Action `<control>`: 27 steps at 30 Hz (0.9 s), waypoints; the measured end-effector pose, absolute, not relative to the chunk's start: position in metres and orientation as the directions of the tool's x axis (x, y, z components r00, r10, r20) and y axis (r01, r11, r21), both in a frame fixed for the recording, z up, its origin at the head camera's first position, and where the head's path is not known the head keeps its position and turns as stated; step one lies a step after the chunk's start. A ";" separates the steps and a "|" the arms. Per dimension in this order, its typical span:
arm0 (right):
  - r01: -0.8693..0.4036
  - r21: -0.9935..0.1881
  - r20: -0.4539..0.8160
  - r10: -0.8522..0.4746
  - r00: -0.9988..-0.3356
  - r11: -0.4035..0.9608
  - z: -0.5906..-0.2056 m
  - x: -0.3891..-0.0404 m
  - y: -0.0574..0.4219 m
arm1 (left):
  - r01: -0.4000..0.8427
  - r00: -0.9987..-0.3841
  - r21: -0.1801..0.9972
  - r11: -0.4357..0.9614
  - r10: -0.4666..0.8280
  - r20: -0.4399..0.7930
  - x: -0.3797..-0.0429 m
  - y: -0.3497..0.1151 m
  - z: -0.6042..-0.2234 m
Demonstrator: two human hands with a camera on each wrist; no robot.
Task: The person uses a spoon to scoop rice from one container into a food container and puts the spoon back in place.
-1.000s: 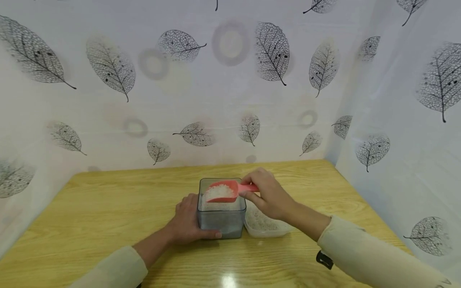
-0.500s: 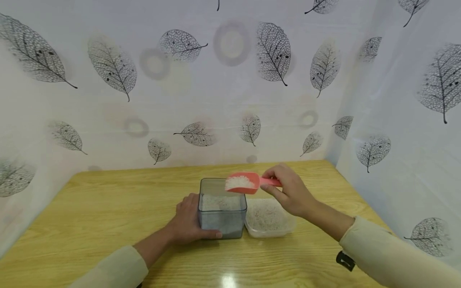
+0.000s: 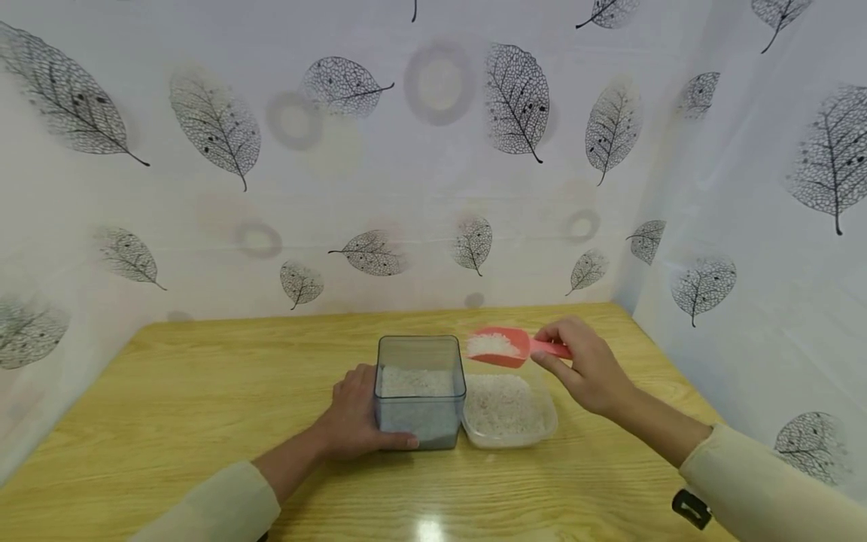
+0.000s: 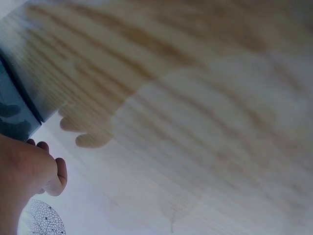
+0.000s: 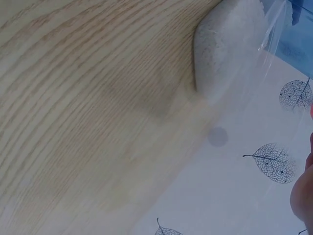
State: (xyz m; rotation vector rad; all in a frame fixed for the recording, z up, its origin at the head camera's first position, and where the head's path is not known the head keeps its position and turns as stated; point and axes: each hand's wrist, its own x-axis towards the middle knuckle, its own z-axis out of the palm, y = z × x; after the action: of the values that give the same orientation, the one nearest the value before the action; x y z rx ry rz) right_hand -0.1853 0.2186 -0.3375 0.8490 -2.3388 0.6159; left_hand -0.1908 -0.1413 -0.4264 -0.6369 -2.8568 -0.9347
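In the head view, my right hand (image 3: 588,367) pinches the handle of a red scoop (image 3: 512,350) heaped with white rice (image 3: 491,345). The scoop is held level above the back of a clear plastic tub (image 3: 508,440) filled with rice. Directly left of that tub stands a tall square grey see-through container (image 3: 420,421), with rice inside below its rim. My left hand (image 3: 352,421) holds this container at its left side, thumb along the lower front. At the left wrist view's edge, part of the left hand (image 4: 29,171) shows beside the container (image 4: 14,107).
Both containers stand on a wood-grain table (image 3: 223,391), side by side. A pale curtain (image 3: 379,173) with leaf prints hangs behind the table and along its sides. A black strap (image 3: 691,508) shows below the right sleeve.
My right hand has carried the loaded scoop rightward, from over the grey container to over the clear tub. The left hand and both containers have stayed in place.
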 end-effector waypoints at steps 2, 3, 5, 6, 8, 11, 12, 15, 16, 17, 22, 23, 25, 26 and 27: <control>-0.681 -0.218 0.644 -0.421 -0.639 0.699 -0.339 -0.185 0.225 | 0.408 -0.911 0.551 0.728 0.365 0.193 -0.191 -0.141 -0.427; -0.681 -0.212 0.644 -0.424 -0.637 0.701 -0.340 -0.184 0.228 | 0.408 -0.911 0.552 0.727 0.364 0.194 -0.191 -0.141 -0.427; -0.685 -0.194 0.648 -0.432 -0.628 0.703 -0.342 -0.184 0.233 | 0.411 -0.910 0.553 0.725 0.365 0.199 -0.191 -0.142 -0.427; -0.689 -0.183 0.649 -0.440 -0.621 0.701 -0.343 -0.184 0.235 | 0.414 -0.909 0.553 0.723 0.365 0.203 -0.191 -0.142 -0.427; -0.696 -0.157 0.651 -0.456 -0.607 0.701 -0.345 -0.183 0.240 | 0.418 -0.907 0.550 0.723 0.365 0.209 -0.192 -0.142 -0.426; -0.701 -0.125 0.642 -0.482 -0.596 0.702 -0.347 -0.182 0.246 | 0.425 -0.904 0.547 0.722 0.368 0.216 -0.192 -0.143 -0.426; -0.700 -0.116 0.635 -0.490 -0.598 0.705 -0.347 -0.182 0.248 | 0.426 -0.903 0.547 0.721 0.369 0.217 -0.192 -0.143 -0.426; -0.691 -0.092 0.609 -0.509 -0.609 0.717 -0.347 -0.181 0.254 | 0.427 -0.903 0.549 0.719 0.372 0.216 -0.192 -0.143 -0.425; -0.688 -0.084 0.600 -0.514 -0.613 0.721 -0.346 -0.180 0.255 | 0.426 -0.903 0.551 0.718 0.372 0.214 -0.192 -0.144 -0.425; -0.684 -0.071 0.595 -0.520 -0.613 0.726 -0.345 -0.180 0.257 | 0.426 -0.903 0.551 0.718 0.372 0.214 -0.192 -0.144 -0.425; -0.686 -0.032 0.598 -0.536 -0.596 0.727 -0.341 -0.179 0.264 | 0.425 -0.903 0.562 0.709 0.377 0.207 -0.190 -0.143 -0.425; -0.687 -0.027 0.601 -0.538 -0.591 0.726 -0.341 -0.179 0.265 | 0.425 -0.903 0.565 0.707 0.379 0.205 -0.190 -0.143 -0.425; -0.695 -0.022 0.607 -0.543 -0.580 0.718 -0.340 -0.179 0.267 | 0.428 -0.901 0.567 0.704 0.384 0.203 -0.190 -0.143 -0.425; -0.700 -0.018 0.611 -0.547 -0.572 0.714 -0.340 -0.178 0.268 | 0.429 -0.900 0.566 0.704 0.385 0.204 -0.190 -0.143 -0.425; -0.706 -0.010 0.615 -0.553 -0.562 0.708 -0.340 -0.179 0.268 | 0.431 -0.899 0.565 0.703 0.386 0.205 -0.190 -0.143 -0.426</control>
State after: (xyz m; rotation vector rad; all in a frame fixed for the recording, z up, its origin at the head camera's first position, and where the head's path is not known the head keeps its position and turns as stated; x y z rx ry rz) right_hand -0.1785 0.2682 -0.3399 0.9560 -2.3227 0.3422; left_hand -0.1901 -0.1425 -0.4255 -0.6811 -2.8335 -0.9678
